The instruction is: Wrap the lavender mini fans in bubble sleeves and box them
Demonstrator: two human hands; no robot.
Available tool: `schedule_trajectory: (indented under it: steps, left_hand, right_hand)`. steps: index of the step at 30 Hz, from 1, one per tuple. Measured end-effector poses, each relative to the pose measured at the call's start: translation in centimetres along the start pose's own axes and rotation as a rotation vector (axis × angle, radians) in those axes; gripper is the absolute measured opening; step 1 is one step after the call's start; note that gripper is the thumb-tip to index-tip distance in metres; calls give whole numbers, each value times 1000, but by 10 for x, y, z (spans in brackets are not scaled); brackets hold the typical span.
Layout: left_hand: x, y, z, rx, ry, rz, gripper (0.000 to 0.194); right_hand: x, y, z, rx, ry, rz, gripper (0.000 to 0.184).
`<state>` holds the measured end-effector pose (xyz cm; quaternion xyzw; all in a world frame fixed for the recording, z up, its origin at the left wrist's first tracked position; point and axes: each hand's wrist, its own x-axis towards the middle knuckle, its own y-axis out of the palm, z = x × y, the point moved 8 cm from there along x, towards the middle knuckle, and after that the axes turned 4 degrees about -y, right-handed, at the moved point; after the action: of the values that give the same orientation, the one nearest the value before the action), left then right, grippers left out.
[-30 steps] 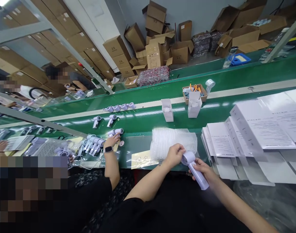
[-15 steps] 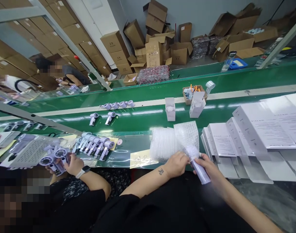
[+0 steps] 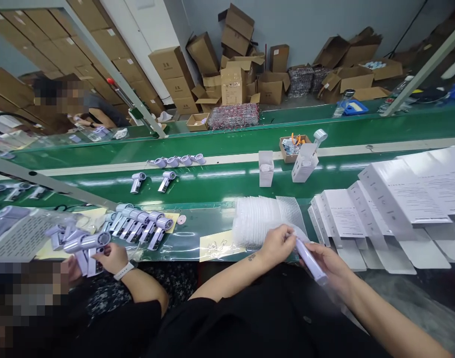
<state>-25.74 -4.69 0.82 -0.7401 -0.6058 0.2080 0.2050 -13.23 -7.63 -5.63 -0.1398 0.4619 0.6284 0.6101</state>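
Observation:
My left hand [image 3: 277, 244] is closed in a pinch at the upper end of a lavender handheld fan [image 3: 310, 259], with clear bubble wrap showing around that end. My right hand [image 3: 332, 266] wraps its fingers round the side of the handle. The fan is tilted, its handle pointing down toward my body; its head is mostly hidden by my fingers and the wrap. Just beyond my hands lies a stack of bubble wrap bags [image 3: 255, 219]. A yellow paper with handwriting [image 3: 216, 247] sits left of the stack.
White boxes with open flaps [image 3: 342, 219] line the right side. Two upright open boxes [image 3: 265, 169] stand on the green conveyor [image 3: 212, 181], near a parts carton [image 3: 287, 155]. Left, a co-worker's hands [image 3: 115, 258] hold lavender fans beside a row of fans [image 3: 138, 219].
The fan has turned slightly and its head has sunk between my fingers. The top bubble wrap bag lies lower on the stack. My view has shifted a little; the co-worker's fans have turned.

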Motion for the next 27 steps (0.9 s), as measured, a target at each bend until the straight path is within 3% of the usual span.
schedule_trajectory:
  steps: [2, 5, 8, 12, 14, 17, 20, 22, 24, 27]
  left_hand:
    - [-2, -7, -6, -66, -23, 27, 20]
    - [-10, -12, -27, -105, 73, 104, 19]
    - [-19, -10, -42, -165, 143, 210, 18]
    - [-21, -14, -21, -391, -160, 180, 20]
    - [-23, -18, -15, -491, -243, 198, 27]
    - [-24, -32, -26, -585, -120, 266, 42]
    - [-27, -43, -40, -450, 134, 310, 95]
    - [-34, -31, -45, -290, 266, 409, 121]
    - [-39, -16, -41, -208, 307, 437, 105]
    - [-32, -12, -18, -166, 198, 222, 40]
  right_hand:
    - [-6, 5, -6, 17, 42, 23, 20]
    - [-16, 6, -9, -38, 61, 12, 20]
    - [-27, 0, 1, -277, -35, -20, 17]
    - [-61, 7, 47, -942, -399, -5, 27]
    - [-84, 14, 66, -1106, -495, 7, 27]
    - [-104, 24, 79, -1073, -514, 81, 26]
    - [-100, 36, 71, -923, -473, 166, 26]
    - [-91, 44, 62, -811, -431, 213, 28]
    - [-83, 50, 58, -802, -402, 244, 30]
    - [-77, 55, 71, -1173, -505, 314, 29]
